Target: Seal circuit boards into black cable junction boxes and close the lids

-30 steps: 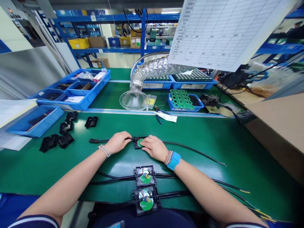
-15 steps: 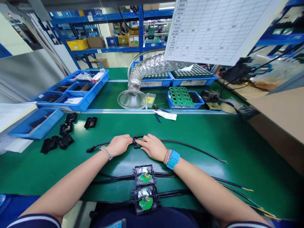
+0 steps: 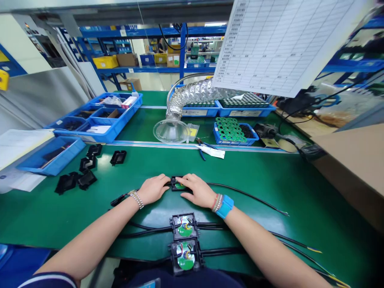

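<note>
A small black plastic case (image 3: 174,186) with a green circuit board (image 3: 179,186) inside lies between my hands on the green bench. At its left end, my left hand (image 3: 153,189) pinches the black cable (image 3: 169,184) where it enters the case. My right hand (image 3: 198,191) holds the right side of the case, fingers over the top edge and thumb in front, hiding part of the board. A black cable (image 3: 240,191) runs out to the right, ending in bare wires. Closer to my body, two open black cases (image 3: 195,230) hold round green boards with coloured wires.
Several loose black case parts (image 3: 87,179) lie at the left beside a blue tray (image 3: 73,149). Behind my hands are pliers (image 3: 202,154), a white tube (image 3: 214,152) and a clear fume hood (image 3: 171,132). A blue bin (image 3: 237,142) carries green circuit panels.
My right fingers have shifted from over the board toward the right of the case, with the thumb now lower and apart. The left hand stays at the left end. The camera view has tilted slightly.
</note>
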### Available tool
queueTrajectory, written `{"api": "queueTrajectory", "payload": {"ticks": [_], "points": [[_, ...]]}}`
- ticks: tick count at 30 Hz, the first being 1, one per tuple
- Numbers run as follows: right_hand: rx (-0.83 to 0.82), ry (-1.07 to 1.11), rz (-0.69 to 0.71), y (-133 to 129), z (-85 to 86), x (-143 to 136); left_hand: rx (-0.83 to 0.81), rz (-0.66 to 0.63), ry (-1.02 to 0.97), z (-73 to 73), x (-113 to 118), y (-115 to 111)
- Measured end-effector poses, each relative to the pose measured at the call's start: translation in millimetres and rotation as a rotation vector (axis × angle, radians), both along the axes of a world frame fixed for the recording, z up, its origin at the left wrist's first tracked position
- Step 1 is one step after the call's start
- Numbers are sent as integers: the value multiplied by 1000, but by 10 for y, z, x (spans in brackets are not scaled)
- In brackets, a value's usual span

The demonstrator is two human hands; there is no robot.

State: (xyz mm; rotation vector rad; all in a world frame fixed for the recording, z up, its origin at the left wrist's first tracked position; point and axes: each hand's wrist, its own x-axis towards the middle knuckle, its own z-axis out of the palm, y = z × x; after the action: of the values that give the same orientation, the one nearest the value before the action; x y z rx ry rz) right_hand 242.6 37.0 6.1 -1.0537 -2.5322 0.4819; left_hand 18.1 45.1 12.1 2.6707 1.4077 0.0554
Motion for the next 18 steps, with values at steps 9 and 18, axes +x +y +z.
{"api": "queueTrajectory", "payload": {"ticks": [9,18], "points": [[-65,179,-154,75,-149,258,-31,21,-196,-97,-61,61],[-12,203,-129,89,-237,198,-43,5,-283,-140,-31,41]]}}
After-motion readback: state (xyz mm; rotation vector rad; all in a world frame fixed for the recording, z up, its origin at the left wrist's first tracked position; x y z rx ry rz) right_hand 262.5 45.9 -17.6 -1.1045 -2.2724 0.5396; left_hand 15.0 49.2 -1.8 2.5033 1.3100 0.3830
